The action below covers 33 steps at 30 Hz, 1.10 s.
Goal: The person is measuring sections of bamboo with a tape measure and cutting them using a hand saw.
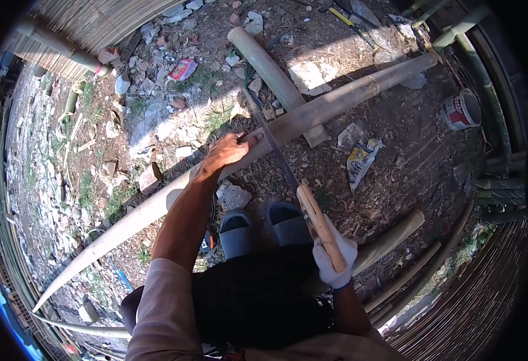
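A long bamboo pole (336,105) runs slantwise from the lower left to the upper right. It rests across a shorter, thicker bamboo piece (270,69) on the ground. Bare, my left hand (231,150) presses on the long pole with its fingers curled round it, just left of the saw blade. A handsaw (279,157) with a light wooden handle lies with its blade across the pole's top. White-gloved, my right hand (336,256) is closed round the lower end of that handle. Whether the blade has cut into the bamboo cannot be made out.
Stones and wood chips litter the ground. A white bucket (461,111) stands at the right, near a crumpled yellow-and-white bag (363,161). More bamboo poles (390,240) lie at the lower right. My grey slippers (237,231) are just short of the pole.
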Available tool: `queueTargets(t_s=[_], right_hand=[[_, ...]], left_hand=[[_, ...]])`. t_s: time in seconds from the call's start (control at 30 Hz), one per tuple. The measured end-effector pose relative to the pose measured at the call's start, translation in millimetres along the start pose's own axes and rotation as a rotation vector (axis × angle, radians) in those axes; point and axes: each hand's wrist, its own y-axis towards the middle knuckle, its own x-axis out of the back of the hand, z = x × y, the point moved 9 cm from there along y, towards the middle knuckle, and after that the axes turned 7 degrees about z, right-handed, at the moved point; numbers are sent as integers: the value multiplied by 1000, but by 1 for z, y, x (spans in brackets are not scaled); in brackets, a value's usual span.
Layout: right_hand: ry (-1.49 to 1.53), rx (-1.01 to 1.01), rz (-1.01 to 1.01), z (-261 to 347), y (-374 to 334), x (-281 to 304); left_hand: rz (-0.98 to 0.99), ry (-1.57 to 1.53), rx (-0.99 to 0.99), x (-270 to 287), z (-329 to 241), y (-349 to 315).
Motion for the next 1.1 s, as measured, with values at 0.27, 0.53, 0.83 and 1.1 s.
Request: queueTargets(t_s=[0.27, 0.53, 0.83, 1.1], right_hand=[[-144, 86, 60, 17, -4, 11], [-133, -93, 104, 45, -84, 46], [-82, 0, 53, 10, -8, 10], [-126, 12, 138, 47, -25, 16]], left_hand=[[223, -53, 102, -7, -26, -14], [-117, 500, -168, -11, -32, 0], [-85, 97, 151, 33, -100, -63], [4, 127, 185, 25, -106, -72]])
